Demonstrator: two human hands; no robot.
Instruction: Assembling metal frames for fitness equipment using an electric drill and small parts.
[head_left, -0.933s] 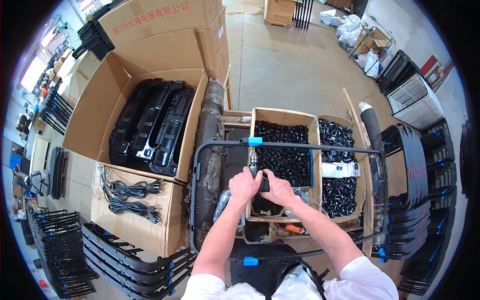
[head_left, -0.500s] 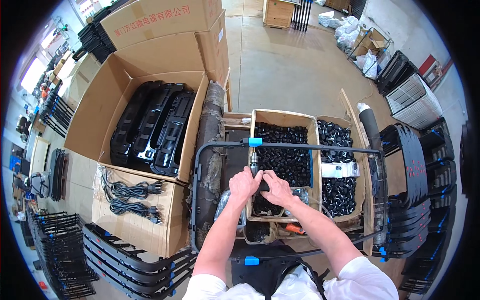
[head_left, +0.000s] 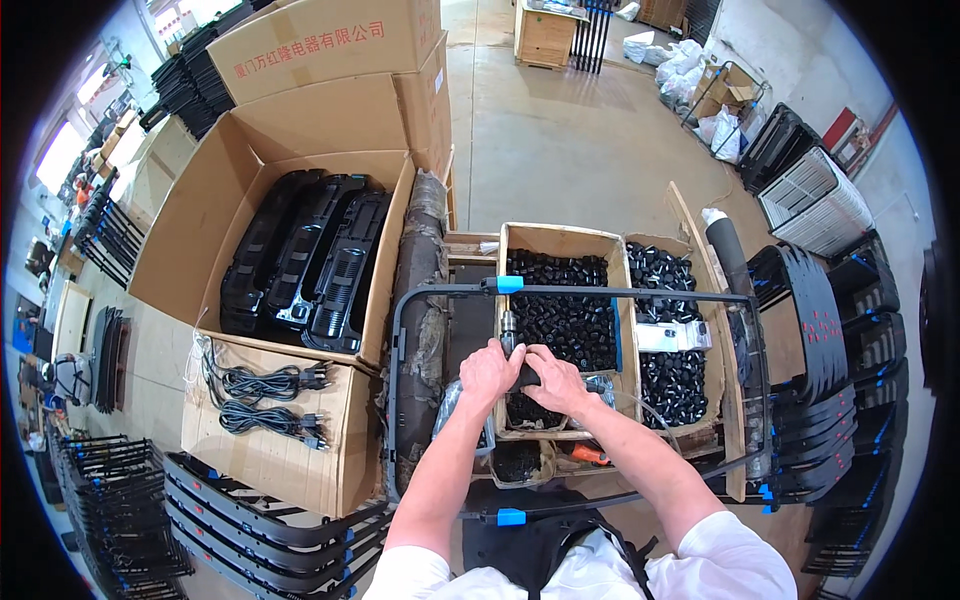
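Observation:
A black rectangular frame [head_left: 650, 293] with blue clips lies across the bench. My left hand [head_left: 489, 372] is closed round the front of a power screwdriver [head_left: 509, 328], thumb along its body. Behind it, my right hand [head_left: 556, 381] wraps the dark grip, most of which the fingers hide. The screwdriver's metal nose points away from me, up to the frame's far rail beside a blue clip [head_left: 509, 284]; whether the bit touches the rail cannot be made out. A thin hose [head_left: 650, 411] curves off to the right of my right hand.
Under the frame stand a carton of small black caps [head_left: 565, 330] and a bin of black-headed screws [head_left: 672, 385]. To the left, a large cardboard box [head_left: 190, 240] holds black plastic panels, with coiled power cords [head_left: 270, 400] in front. Stacked frames [head_left: 815, 430] stand at the right.
The whole view has shifted slightly. Both hands keep their hold on the screwdriver, and its nose stays by the far rail's blue clip.

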